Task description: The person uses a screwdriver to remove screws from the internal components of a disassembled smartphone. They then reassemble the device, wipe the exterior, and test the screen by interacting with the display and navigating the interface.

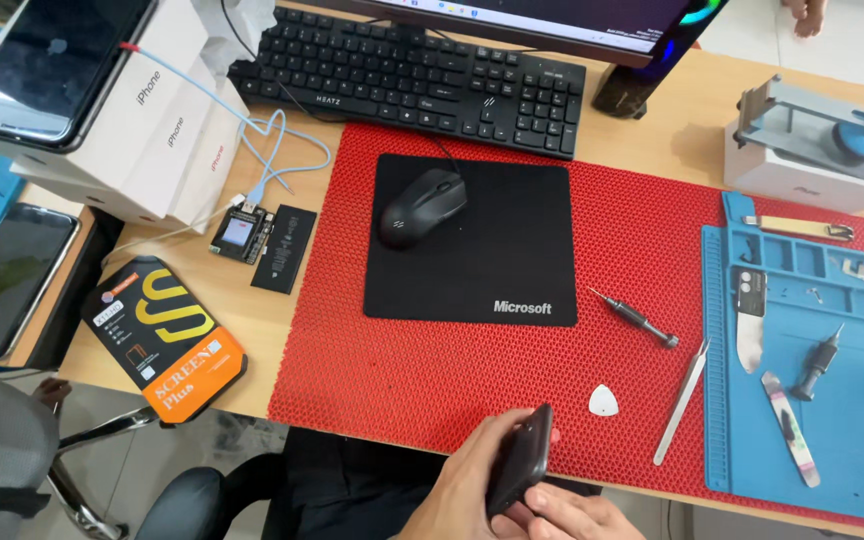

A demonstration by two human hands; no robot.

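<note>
Head view, bottom centre of the frame: a dark smartphone [520,458] stands on edge, tilted, just over the near edge of the bench [642,150]. The left hand [472,480] wraps it from the left, its grip clenched around the long sides; the right hand [577,512] is only partly in view, fingertips pinching the phone's lower end.

The phone looks thin, rigid and fairly light, with smooth faces that are probably slippery and a glass side that would crack if dropped. The long side rails seem the safest hold, leaving the faces free.

The drop past the bench edge lies right under the hands. Just above them the red mat [432,350] offers open room, bounded by the black mouse pad [492,250] higher up and the white triangular pick [603,401] close at right. Further right lie the tweezers [680,402] and a small screwdriver [637,320], then the blue work mat [832,300] with its tools filling the right edge.
</note>
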